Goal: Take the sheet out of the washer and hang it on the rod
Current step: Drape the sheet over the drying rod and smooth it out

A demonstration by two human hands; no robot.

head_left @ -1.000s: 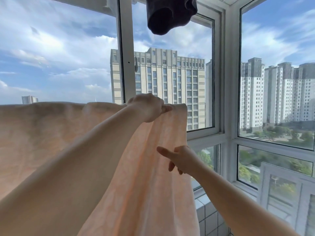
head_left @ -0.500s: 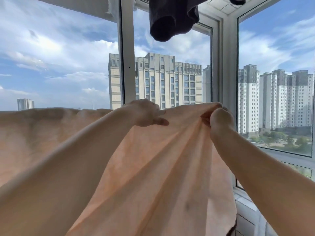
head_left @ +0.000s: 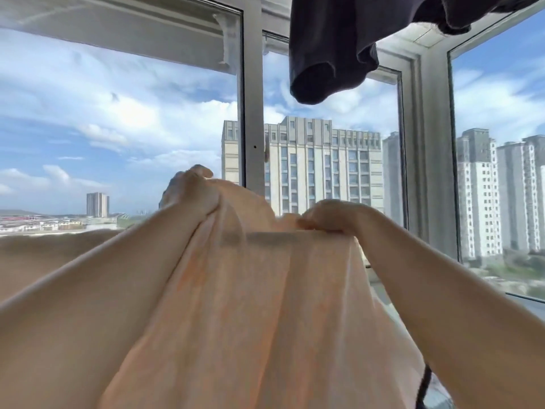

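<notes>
The left hand grips a bunched fold of the peach sheet, and the right hand pinches its top edge just beside. The sheet drapes down between both forearms before the window, below a dark garment

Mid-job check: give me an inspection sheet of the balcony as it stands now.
Surface: nothing seen.
Job's things: peach sheet draped over a rod that shows through the cloth as a dark bar; washer not in view.
Clutter: dark garment hanging overhead.
Grippers: left hand and right hand both grip the sheet's top edge.
Cables: thin dark strand at lower right, kind unclear.
Surroundings: window frame, tower blocks outside.
</notes>
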